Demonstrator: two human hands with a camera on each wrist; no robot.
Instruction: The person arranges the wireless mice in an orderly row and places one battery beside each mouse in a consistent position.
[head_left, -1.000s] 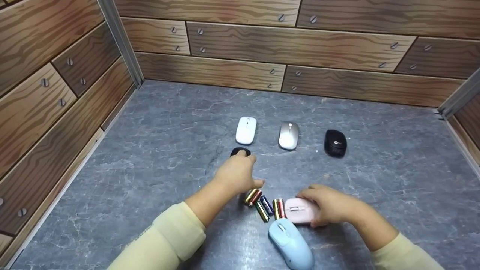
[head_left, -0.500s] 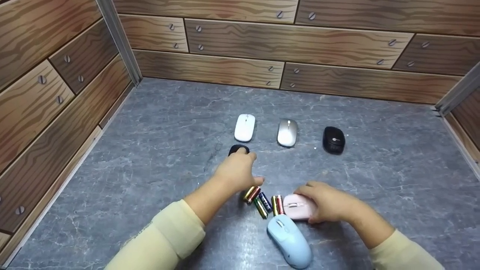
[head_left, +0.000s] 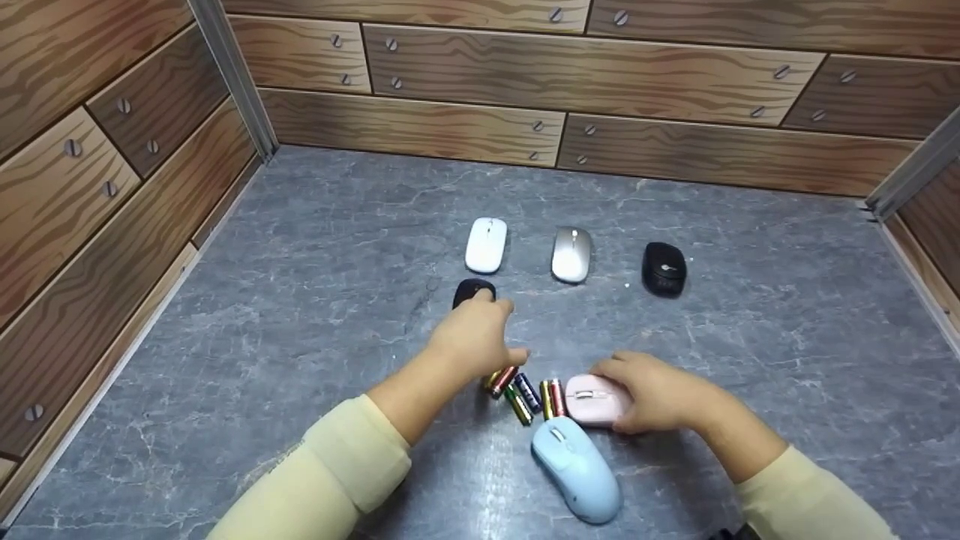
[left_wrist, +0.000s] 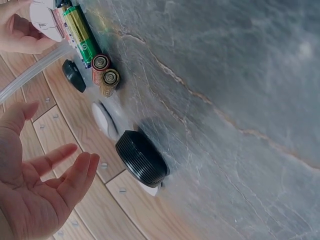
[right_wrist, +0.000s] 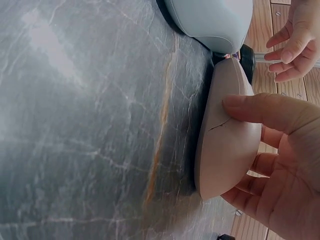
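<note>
In the head view my left hand (head_left: 471, 337) is over the table, its fingertips overlapping a black mouse (head_left: 470, 289). The left wrist view shows this hand's fingers spread and relaxed, apart from the ribbed black mouse (left_wrist: 142, 159) and holding nothing. My right hand (head_left: 664, 394) grips a pink mouse (head_left: 589, 400) from its rear end. Seen from the right wrist, the thumb (right_wrist: 250, 107) presses one side of the pink shell while the other fingers reach round the far side. Several batteries (head_left: 526, 392) lie between the hands, one red battery right beside the pink mouse.
A light blue mouse (head_left: 579, 472) lies nearest the person, its front end at the batteries. Farther back sit a white mouse (head_left: 487, 245), a silver mouse (head_left: 572, 255) and another black mouse (head_left: 664, 268). Wood-patterned walls (head_left: 450, 124) border the grey marbled tabletop (head_left: 322, 247).
The whole head view has shifted, so things appear higher in it. Relative to the black mouse, my left hand has drawn back slightly, showing more of it. My right hand keeps its grip.
</note>
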